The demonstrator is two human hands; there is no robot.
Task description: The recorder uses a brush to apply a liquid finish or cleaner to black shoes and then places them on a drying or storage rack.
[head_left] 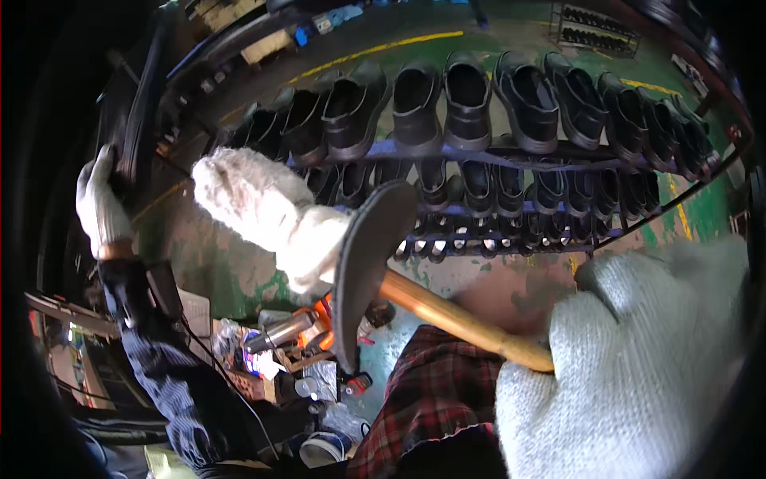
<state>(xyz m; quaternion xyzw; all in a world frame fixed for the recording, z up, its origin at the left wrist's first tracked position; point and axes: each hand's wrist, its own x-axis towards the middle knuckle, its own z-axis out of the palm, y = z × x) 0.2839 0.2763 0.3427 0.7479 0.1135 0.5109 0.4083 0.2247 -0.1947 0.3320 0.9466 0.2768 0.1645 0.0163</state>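
Observation:
My right hand (622,359), in a white knitted glove, is closed round the wooden handle of a tool (451,311) held up close in front. At the handle's far end is a curved black plate with a ridged edge, and beyond it a fluffy white wrapped head (251,199). The tool's exact kind does not show. Out to the far left, my left hand (104,207), also in a white glove, has its fingers stretched upward beside a dark upright shape (140,120). Its far side is lost in shadow, so contact is unclear.
Ahead stands a rack (495,152) with several tiers of black shoes. Lower left, a jumble of bottles, bags and a metal flask (281,331) lies near a white bucket (321,451). Red-and-black plaid cloth (431,391) covers my front. Another shoe rack (594,32) is farther off.

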